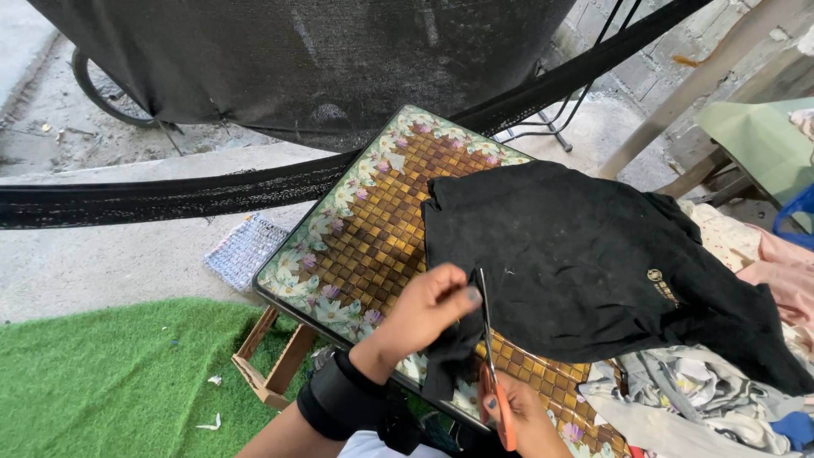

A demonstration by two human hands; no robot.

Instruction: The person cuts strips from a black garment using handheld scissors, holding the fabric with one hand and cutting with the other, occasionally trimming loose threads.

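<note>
- Black garment (585, 263): it lies spread over the right part of the table (373, 229), with one edge hanging off the near side, where both hands meet it.
- Left hand (428, 309): fingers pinched on the hanging black edge, holding it just left of the scissor blades; a black wrist wrap (339, 397) circles the forearm below it.
- Right hand (521, 420): closed around the orange handles of the scissors (493, 365), at the bottom edge of the view and partly cut off.
- The scissors stand nearly upright, blades pointing away from the person, with the tips at the garment's edge beside the left fingertips. Whether the blades are parted cannot be told.
- The table top is a tilted panel of small golden-brown squares with a border of white and purple flowers; its left half is bare.
- A heap of mixed cloth (704, 399), grey, white and pink, lies right of the garment and partly under it.
- Green artificial turf (102, 382) covers the ground at lower left, with a few white scraps on it.
- A small pale knitted mat (244, 250) lies on the concrete just beyond the table's left corner.
- A dark mesh hammock (170, 195) stretches across the view behind the table.
</note>
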